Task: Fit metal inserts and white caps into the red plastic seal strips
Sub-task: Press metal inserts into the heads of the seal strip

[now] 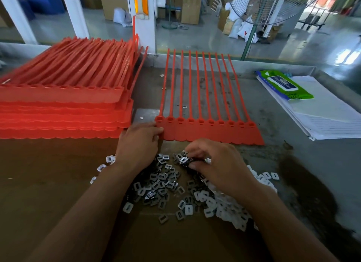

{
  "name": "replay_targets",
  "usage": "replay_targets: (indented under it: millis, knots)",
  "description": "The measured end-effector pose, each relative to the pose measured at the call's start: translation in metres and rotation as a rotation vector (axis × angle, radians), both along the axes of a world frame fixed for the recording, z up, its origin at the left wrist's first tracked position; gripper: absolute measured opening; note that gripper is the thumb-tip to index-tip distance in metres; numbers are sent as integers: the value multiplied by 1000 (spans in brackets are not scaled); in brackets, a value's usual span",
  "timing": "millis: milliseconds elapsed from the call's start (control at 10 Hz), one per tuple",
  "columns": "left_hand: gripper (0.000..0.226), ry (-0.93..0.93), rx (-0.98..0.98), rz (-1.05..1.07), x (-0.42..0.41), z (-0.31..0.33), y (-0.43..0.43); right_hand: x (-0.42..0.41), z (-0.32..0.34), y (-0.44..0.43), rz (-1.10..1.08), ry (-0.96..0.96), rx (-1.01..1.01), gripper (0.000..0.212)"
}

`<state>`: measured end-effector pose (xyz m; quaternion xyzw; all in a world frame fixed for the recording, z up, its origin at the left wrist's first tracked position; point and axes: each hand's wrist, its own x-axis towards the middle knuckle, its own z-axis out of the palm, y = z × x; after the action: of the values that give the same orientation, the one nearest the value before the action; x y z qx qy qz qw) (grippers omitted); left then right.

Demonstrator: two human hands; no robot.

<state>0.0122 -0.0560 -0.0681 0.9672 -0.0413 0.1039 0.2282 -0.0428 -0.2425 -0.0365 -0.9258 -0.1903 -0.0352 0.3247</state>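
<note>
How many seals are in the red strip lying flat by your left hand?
10, joined side by side in the red strip, right of the red stack; the left hand holds the leftmost one's edge. None looks hidden.

I'm working in a factory hall, at a worn bench [273,109] that is carrying a tall stack of red strips [64,97]. Behind it, cardboard boxes [190,9], filled sacks [244,30] and a big fan [259,5] are standing on a polished concrete floor [195,37].
</note>
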Motion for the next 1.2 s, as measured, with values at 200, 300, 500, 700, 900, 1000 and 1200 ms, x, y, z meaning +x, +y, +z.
replay_targets:
  millis: [200,300,500,700,900,1000,1200]
  knots:
    - [31,8,1,-7,1,1,0,0,3,0,-21,20,24,33]
    - [31,2,1,-8,0,1,0,0,4,0,-28,-3,32,22]
    - [31,2,11,-14,-1,1,0,-1,3,1,-55,-13,46,23]
    - [32,6,15,-17,0,1,0,-2,4,0,-25,18,23,30]
    - [33,12,36,-14,0,0,1,-3,4,-1,23,7,5,21]
    - [33,15,34,-14,0,1,1,-4,5,-1,51,2,-22,19]
    - [33,14,32,-16,-1,1,1,-5,4,0,15,-22,-27,30]
